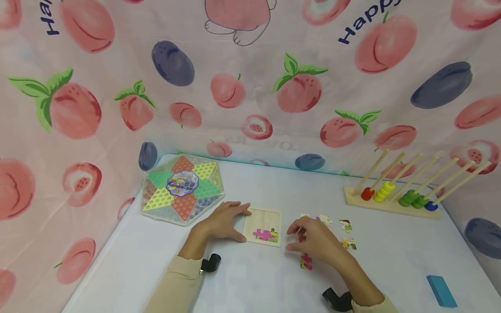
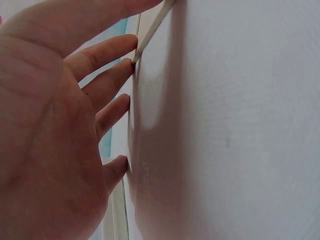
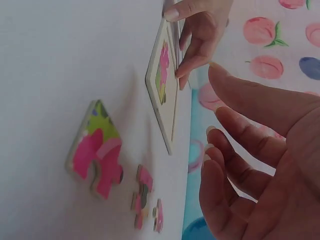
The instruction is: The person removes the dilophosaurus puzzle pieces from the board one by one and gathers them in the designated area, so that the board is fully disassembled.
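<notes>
A small square wooden puzzle tray (image 1: 266,216) lies on the white table, with pink and green jigsaw pieces (image 1: 266,235) in its lower part. At the tray's left side is my left hand (image 1: 221,221), fingers and thumb spread along the edge. In the left wrist view the left hand (image 2: 55,125) has its fingertips at the tray's rim. My right hand (image 1: 317,239) hovers over loose pieces right of the tray, fingers loosely bent, nothing between them. Below it lies a pink and green piece (image 1: 306,261). The right wrist view shows that loose piece (image 3: 102,145) apart from the right hand (image 3: 250,160).
More loose pieces lie about, including a green one (image 1: 346,224) and a yellow one (image 1: 348,243). A hexagonal board game (image 1: 209,169) is at the back left. A wooden bead rack (image 1: 395,208) stands at the back right, and a blue block (image 1: 442,291) at the front right.
</notes>
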Demonstrator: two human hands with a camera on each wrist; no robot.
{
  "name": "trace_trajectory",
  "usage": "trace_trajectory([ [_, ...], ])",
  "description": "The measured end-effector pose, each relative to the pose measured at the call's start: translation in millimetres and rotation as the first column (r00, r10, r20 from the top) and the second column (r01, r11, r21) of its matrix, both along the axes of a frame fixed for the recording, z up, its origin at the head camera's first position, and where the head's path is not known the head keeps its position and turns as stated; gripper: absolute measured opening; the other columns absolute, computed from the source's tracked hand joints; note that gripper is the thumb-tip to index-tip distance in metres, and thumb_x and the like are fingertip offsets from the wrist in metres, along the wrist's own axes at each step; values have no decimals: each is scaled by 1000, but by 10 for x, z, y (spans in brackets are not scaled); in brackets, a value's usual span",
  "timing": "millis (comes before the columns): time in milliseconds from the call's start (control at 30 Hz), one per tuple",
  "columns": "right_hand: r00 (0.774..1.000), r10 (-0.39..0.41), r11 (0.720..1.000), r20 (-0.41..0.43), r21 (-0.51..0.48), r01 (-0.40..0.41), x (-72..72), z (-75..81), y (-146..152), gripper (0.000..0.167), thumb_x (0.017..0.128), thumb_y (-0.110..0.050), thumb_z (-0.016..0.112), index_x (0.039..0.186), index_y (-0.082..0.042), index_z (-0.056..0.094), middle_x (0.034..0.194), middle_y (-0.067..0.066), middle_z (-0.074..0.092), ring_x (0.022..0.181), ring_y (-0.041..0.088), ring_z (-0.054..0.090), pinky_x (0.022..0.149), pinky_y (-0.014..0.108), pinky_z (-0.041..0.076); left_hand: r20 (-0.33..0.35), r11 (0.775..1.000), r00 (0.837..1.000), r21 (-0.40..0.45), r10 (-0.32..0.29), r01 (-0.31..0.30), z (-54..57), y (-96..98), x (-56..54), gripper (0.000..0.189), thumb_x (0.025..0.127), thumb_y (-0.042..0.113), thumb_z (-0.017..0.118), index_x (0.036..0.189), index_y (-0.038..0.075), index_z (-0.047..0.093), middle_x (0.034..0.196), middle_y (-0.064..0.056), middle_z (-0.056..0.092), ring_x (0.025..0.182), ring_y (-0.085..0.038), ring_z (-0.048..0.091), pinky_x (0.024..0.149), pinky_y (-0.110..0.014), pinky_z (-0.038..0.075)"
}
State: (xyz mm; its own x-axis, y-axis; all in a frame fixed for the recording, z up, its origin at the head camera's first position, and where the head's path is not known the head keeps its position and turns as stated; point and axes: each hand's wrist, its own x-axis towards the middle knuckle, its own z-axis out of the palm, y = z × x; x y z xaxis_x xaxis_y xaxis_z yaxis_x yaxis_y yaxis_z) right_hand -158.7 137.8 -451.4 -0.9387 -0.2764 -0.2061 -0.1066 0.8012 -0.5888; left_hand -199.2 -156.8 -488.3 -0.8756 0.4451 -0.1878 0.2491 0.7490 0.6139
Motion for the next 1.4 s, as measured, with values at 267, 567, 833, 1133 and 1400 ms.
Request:
trace_trajectory([
  [267,993,98,995,-65,19,-97,-122,-8,-133,31,74,-28,92,100,-23,76,102,-6,72,99,16,62,84,31,53,5,1000,1000,-16,-1,1,-7,48,-31,81,70,33,92,144,25,59,162,-8,44,154,-32,32,126,-56,28],
  [567,982,187,982,-23,10,-187,-240,-45,-266,32,77,-25,90,105,-24,76,110,-7,74,105,18,63,96,45,55,1,999,1000,-29,-20,20,-10,76,-43,79,71,34,92,143,26,60,161,-4,46,154,-31,31,126,-55,28],
  [833,957,290,957,-15,-15,-290,-369,-87,-381,37,82,-13,85,116,-21,75,122,-3,74,116,22,64,102,51,55,7,999,1000,-39,-8,9,12,53,-46,82,71,34,92,145,26,58,161,-5,46,155,-31,31,126,-54,29],
  [1133,919,393,918,-22,-59,-393,-432,-163,-396,33,88,-4,77,118,-17,74,126,2,73,118,25,65,103,51,54,13,1000,1000,-31,0,1,14,31,-37,81,71,34,92,145,26,58,161,-7,45,154,-31,31,126,-55,28],
  [1400,902,420,906,-102,-3,-423,-368,-267,-427,27,87,-4,77,111,-16,76,116,-2,75,113,22,67,104,49,54,10,999,1000,-35,4,-3,19,2,-14,82,71,34,92,145,26,58,160,-4,47,155,-31,31,126,-54,28],
])
